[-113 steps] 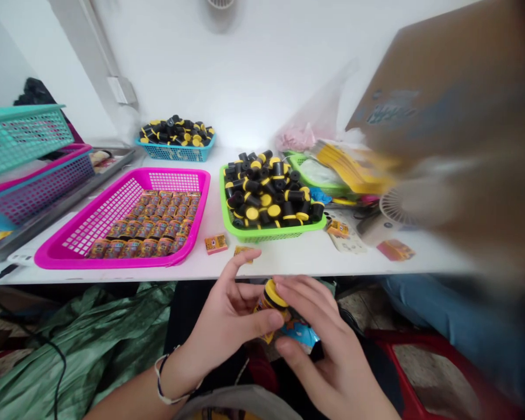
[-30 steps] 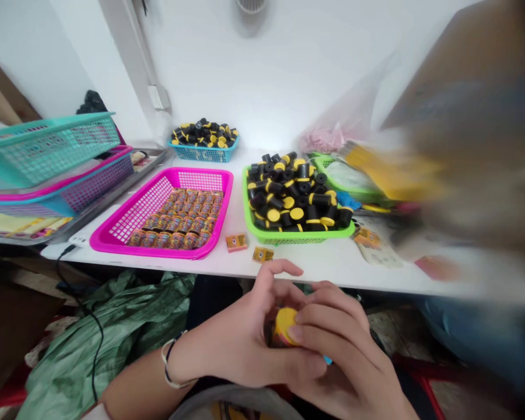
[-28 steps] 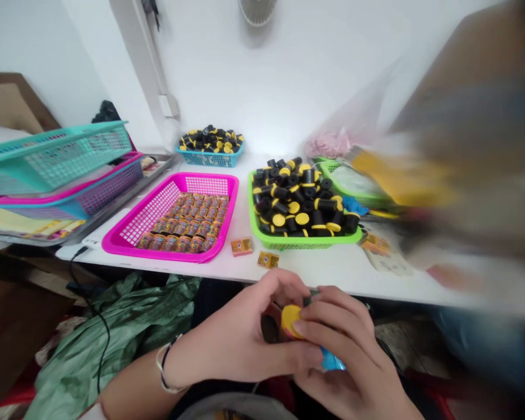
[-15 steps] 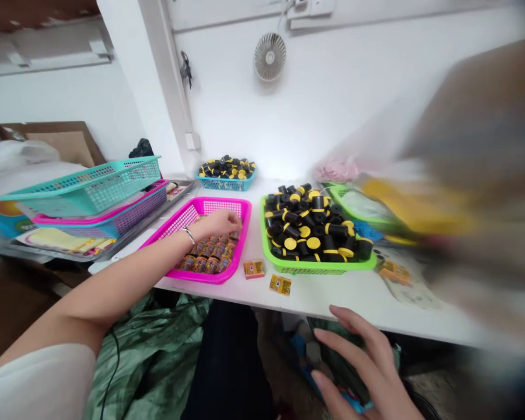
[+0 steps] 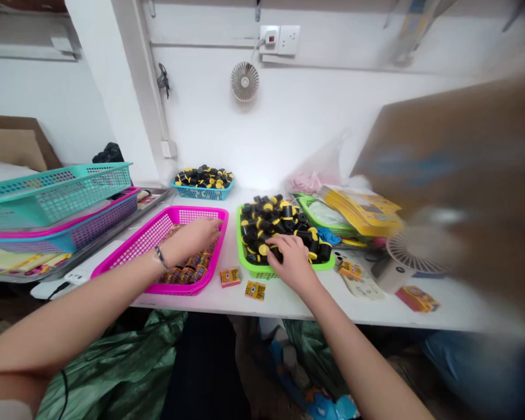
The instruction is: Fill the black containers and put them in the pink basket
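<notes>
My curled right hand (image 5: 292,262), its hold unclear, could tip the black-and-yellow spools (image 5: 275,219) under it over the green basket (image 5: 258,270) rim if rushed

Here's hot-pink mesh, that basket (image 5: 175,290) right under the left hand (image 5: 190,240)! Under the right hand (image 5: 292,262), a lime-green basket (image 5: 262,273) piled with black spools (image 5: 284,217) banded yellow, orange-and-yellow packets (image 5: 230,277) between, and teal mesh basket (image 5: 56,201) far left!
</notes>
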Demonstrator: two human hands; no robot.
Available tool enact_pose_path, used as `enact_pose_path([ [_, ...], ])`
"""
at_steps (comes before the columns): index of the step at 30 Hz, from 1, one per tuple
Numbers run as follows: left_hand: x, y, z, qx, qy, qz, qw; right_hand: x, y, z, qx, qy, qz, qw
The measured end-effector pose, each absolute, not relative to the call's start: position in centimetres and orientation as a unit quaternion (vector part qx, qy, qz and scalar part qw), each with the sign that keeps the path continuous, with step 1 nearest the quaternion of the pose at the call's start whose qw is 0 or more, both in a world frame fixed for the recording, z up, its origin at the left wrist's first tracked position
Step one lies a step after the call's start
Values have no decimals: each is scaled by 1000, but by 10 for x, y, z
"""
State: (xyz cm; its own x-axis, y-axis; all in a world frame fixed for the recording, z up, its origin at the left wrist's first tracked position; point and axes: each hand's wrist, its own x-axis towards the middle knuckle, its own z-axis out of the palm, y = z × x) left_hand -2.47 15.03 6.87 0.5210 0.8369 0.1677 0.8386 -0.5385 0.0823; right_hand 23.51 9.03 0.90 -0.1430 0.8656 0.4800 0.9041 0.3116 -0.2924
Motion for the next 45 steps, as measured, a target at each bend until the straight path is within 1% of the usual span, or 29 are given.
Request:
enact_pose_path([
  [2, -3, 114, 59, -895, -432, -111, 16, 226, 115, 12, -609, -742, -44, 276],
  [3, 9, 96, 49, -912, -399, -98, 8, 222, 123, 13, -617, -738, -48, 269],
  [6, 38, 57, 4, -944, -324, -67, 0, 215, 131, 14, -625, -734, -50, 262],
  [9, 52, 43, -39, -943, -328, -58, 25, 218, 120, 14, -606, -744, -35, 278],
  [12, 52, 38, -60, -938, -343, -41, 33, 230, 96, 13, -579, -750, -4, 320],
  [17, 44, 30, -51, -936, -350, -40, 8, 258, 34, 2, -538, -724, 57, 428],
  [23, 41, 31, -38, -920, -382, -73, -46, 291, -46, -35, -519, -649, 126, 542],
  [25, 41, 34, -38, -914, -391, -85, -68, 300, -69, -47, -527, -620, 147, 563],
  [29, 43, 45, -43, -887, -428, -130, -114, 311, -100, -61, -569, -579, 147, 565],
  [34, 42, 58, -40, -837, -462, -218, -195, 307, -109, -64, -579, -555, 142, 580],
  [38, 42, 46, -36, -774, -486, -315, -257, 295, -105, -60, -548, -557, 168, 601],
  [40, 46, 31, -35, -727, -468, -372, -340, 288, -102, -56, -527, -556, 186, 616],
  [42, 53, 14, -33, -663, -424, -410, -461, 281, -100, -50, -505, -552, 208, 630],
  [44, 60, 0, -33, -603, -377, -421, -563, 274, -96, -43, -484, -546, 231, 643],
  [45, 63, -6, -32, -587, -363, -419, -590, 270, -95, -40, -477, -541, 243, 649],
])
